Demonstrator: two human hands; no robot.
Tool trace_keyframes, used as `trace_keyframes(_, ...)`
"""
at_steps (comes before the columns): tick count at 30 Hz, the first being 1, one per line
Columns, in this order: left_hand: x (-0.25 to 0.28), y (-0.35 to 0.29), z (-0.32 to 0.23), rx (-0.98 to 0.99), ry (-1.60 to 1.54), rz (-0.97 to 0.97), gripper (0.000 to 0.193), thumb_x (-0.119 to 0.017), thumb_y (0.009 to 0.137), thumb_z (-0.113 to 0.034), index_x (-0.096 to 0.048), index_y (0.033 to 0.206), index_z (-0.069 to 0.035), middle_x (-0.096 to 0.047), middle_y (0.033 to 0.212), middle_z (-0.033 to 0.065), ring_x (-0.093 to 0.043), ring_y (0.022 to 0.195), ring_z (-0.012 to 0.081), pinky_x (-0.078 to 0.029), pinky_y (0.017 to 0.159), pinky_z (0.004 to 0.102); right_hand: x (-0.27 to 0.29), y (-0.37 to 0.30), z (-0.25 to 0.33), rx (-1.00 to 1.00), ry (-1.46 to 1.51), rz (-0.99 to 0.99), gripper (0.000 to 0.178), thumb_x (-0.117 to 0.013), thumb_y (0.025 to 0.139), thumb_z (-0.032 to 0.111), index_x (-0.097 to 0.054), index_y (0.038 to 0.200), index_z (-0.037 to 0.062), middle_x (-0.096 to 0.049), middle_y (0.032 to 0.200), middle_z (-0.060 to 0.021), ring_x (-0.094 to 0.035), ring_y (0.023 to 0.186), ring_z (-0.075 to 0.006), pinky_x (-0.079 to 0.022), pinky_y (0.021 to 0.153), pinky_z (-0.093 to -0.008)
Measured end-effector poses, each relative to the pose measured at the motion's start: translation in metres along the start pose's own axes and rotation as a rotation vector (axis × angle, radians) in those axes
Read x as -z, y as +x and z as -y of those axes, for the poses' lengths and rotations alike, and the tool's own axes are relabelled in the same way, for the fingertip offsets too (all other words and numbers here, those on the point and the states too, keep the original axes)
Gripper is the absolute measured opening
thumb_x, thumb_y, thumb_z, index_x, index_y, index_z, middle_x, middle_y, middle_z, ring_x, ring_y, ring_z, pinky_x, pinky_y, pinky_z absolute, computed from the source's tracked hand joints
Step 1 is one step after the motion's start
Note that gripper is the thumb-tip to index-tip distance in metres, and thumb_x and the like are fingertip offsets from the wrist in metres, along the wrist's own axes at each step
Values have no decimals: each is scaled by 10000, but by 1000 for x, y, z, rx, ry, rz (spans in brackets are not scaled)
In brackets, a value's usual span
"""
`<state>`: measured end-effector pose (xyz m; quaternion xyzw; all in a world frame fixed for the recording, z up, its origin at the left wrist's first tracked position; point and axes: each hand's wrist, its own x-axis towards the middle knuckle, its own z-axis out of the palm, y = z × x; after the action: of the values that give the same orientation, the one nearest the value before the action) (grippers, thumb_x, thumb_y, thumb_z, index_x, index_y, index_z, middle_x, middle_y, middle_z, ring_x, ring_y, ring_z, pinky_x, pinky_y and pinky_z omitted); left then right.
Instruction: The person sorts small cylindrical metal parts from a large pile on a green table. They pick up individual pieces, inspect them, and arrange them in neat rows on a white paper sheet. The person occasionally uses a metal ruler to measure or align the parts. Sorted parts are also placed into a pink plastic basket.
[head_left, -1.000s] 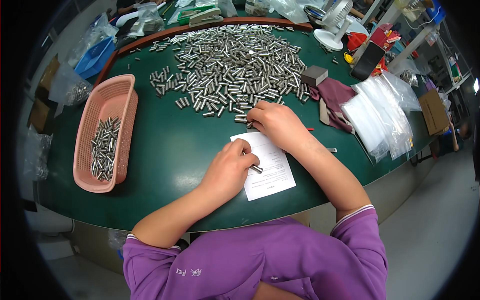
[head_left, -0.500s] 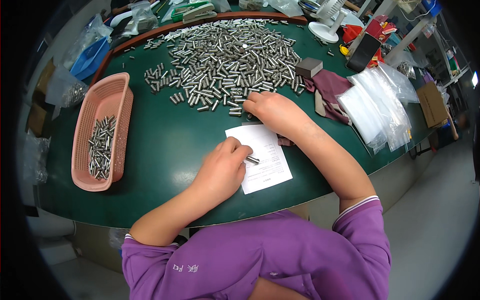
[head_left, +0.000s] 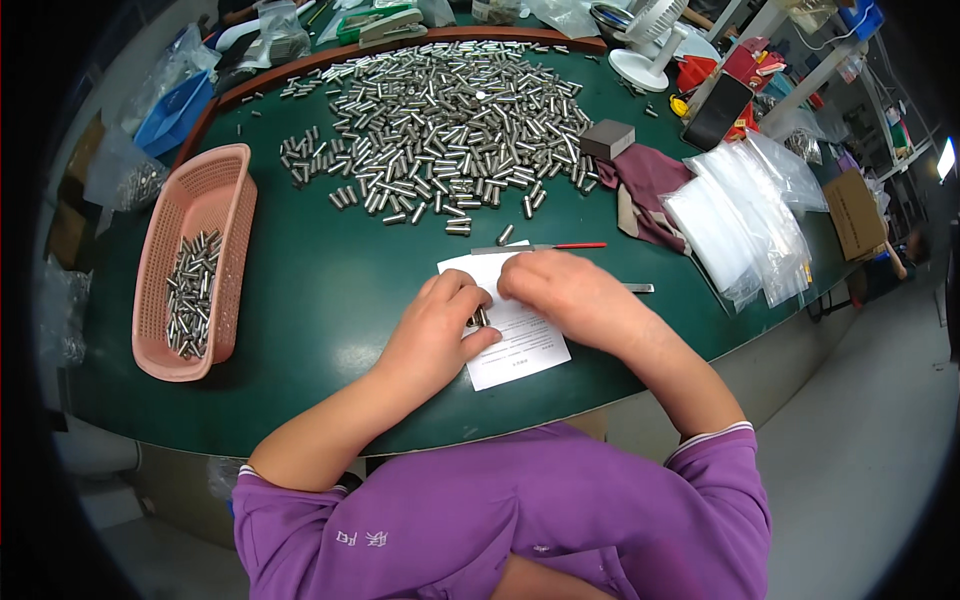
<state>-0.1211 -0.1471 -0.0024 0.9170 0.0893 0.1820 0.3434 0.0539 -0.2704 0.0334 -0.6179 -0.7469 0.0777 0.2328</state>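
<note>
My left hand (head_left: 432,325) is closed around a few short metal pins (head_left: 478,318), whose ends show between thumb and fingers. Close by on the right, my right hand (head_left: 560,292) has its fingers curled together over the printed white sheet (head_left: 520,350); whatever they hold is hidden. Just past the sheet's far edge lies a slim tool with a red handle (head_left: 580,245), with a single metal pin (head_left: 506,235) beside it. A large heap of similar pins (head_left: 450,130) spreads over the table beyond both hands.
On the left stands a pink plastic basket (head_left: 240,215) partly filled with pins. To the right are a dark grey block (head_left: 607,138), a maroon cloth (head_left: 650,185), clear plastic bags (head_left: 725,220) and a flat metal piece (head_left: 640,288). A white fan (head_left: 645,65) stands at the far right.
My right hand has drawn back from the heap's near edge to above the sheet, beside my left hand. The red-handled tool and a lone pin now show where it was.
</note>
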Motion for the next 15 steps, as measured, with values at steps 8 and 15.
trace_keyframes(8, 6, 2, -7, 54, 62, 22, 379, -755, 731, -132, -627, 1078, -46, -559, 1059, 99, -572, 897, 271, -489, 795, 370, -7, 17, -15, -233, -167, -245, 208, -682, 756, 96, -632, 956, 72, -598, 935, -88, -587, 893, -295, -495, 771, -395)
trace_keyframes(15, 9, 7, 5, 86, -1, -49, 372, -733, 763, -132, -618, 1108, -52, -551, 1063, 100, -587, 823, 225, -502, 745, 339, -27, 32, -40, -250, -212, -231, 105, -669, 754, 107, -662, 856, 84, -623, 818, -65, -588, 825, -280, -482, 762, -382)
